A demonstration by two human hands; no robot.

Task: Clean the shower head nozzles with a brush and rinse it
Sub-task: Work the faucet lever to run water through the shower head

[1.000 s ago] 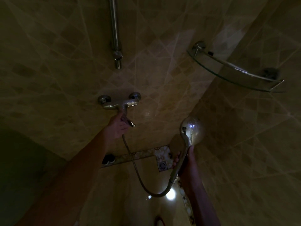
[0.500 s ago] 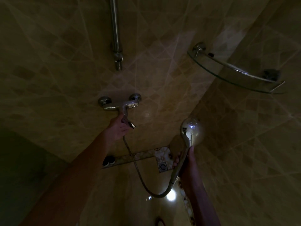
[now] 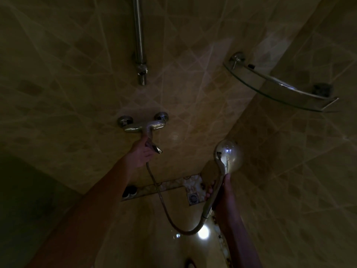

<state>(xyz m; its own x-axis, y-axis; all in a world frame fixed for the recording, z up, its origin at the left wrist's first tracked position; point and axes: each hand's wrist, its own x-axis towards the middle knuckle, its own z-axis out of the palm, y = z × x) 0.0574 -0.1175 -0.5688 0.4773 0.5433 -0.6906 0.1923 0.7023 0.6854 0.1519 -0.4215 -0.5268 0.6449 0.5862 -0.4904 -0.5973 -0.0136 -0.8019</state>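
Right hand (image 3: 225,192) is gripping the shower head (image 3: 229,156) by its handle, fingers wrapped round it, chrome back facing the camera and nozzles pointing away, toward the wall corner. Left hand (image 3: 142,151) is curling round the mixer lever (image 3: 152,146) below the tap body (image 3: 144,126). Hose (image 3: 164,206) is hanging in a slack loop between them. No water showing; no brush in view. Looks like the rinse step: ease the lever open slowly, keep nozzles aimed at the floor drain (image 3: 193,198), and avoid kinking the hose.
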